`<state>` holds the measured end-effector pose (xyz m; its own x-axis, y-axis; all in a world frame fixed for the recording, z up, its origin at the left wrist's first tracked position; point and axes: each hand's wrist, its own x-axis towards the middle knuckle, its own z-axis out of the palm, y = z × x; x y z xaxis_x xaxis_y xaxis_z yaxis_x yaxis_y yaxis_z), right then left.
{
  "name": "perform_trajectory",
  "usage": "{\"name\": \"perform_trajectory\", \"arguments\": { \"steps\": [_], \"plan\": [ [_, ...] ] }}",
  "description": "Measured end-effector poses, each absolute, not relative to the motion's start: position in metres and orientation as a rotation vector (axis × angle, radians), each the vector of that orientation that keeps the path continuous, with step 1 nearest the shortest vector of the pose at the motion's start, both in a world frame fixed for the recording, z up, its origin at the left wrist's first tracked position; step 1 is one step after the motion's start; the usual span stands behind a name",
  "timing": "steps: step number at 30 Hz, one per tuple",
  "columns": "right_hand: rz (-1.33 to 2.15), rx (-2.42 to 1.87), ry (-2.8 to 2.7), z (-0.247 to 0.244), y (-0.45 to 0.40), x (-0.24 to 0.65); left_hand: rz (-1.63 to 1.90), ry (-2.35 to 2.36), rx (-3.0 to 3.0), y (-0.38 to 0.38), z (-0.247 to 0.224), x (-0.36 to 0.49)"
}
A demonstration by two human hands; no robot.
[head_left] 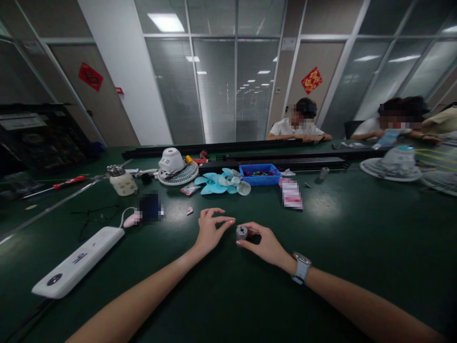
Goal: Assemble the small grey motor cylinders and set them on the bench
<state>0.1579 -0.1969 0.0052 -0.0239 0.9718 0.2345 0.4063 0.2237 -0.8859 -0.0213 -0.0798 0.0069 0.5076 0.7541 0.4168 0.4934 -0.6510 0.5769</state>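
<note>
My right hand (pixel 262 240) has its thumb and fingers around a short grey metal cylinder (pixel 242 232). The cylinder stands upright on the dark green table, its top face showing a dark centre and small holes. Just to its left, my left hand (pixel 210 231) is raised over the table. Thumb and index finger come together at the tips in a pinch, while the other fingers are loosely stretched. Anything between those tips is too small to make out. A gap separates the left fingertips from the cylinder.
Beyond my hands lie light-blue fan blades (pixel 214 183), a blue bin (pixel 260 176) of small parts and a white fan housing (pixel 174 164). A pink-white packet (pixel 291 194) is right of them. At left are a long white device (pixel 80 262) and a jar (pixel 122 183). People sit opposite.
</note>
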Motion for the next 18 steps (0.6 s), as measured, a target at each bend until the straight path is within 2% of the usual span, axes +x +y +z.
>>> {"name": "perform_trajectory", "arguments": {
  "steps": [5,9,18],
  "plan": [
    [0.78,-1.329,-1.575,0.005,-0.196,0.155,0.793,0.99,2.4,-0.073,-0.01,-0.023],
    [0.701,-1.369,-1.537,0.006,-0.195,0.171,0.812,0.984,2.376,-0.073,-0.009,-0.022],
    [0.074,-1.869,-1.043,0.015,-0.21,0.328,1.0,1.115,2.154,-0.071,-0.007,-0.022]
  ]
}}
